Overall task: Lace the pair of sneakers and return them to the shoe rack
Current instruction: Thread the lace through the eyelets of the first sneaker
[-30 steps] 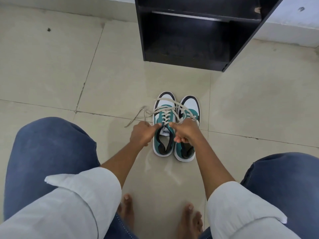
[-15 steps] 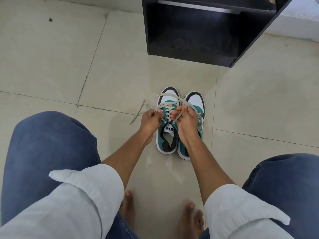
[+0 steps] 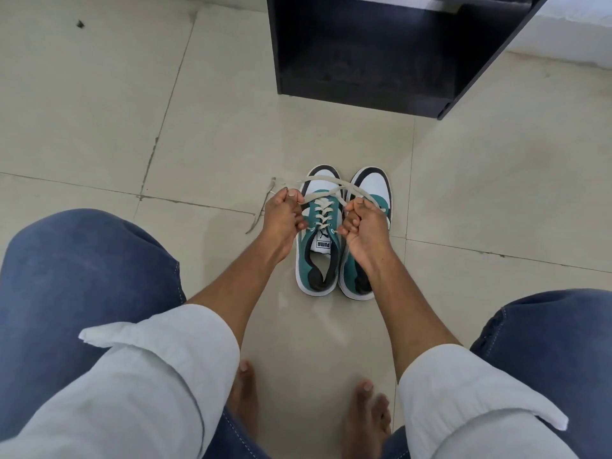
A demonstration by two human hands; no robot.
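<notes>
Two teal, white and black sneakers stand side by side on the tiled floor, toes pointing away from me. The left sneaker [image 3: 319, 256] has its beige lace [image 3: 323, 212] threaded up the eyelets. My left hand [image 3: 283, 215] grips one lace end and my right hand [image 3: 362, 223] grips the other; the two strands cross over the toe caps. A loose tail of lace [image 3: 265, 207] trails on the floor left of my left hand. My right hand and forearm cover much of the right sneaker [image 3: 372, 185].
The black shoe rack [image 3: 381, 54] stands open-fronted on the floor just beyond the sneakers. My knees in blue jeans [image 3: 76, 279] flank the shoes, and my bare feet [image 3: 364, 419] rest on the tiles near the bottom. A white wall base runs at the far right.
Both hands have lifted off the shoe and pulled apart, drawing the two lace ends taut and crossed over the toes. The view has shifted closer to the rack.
</notes>
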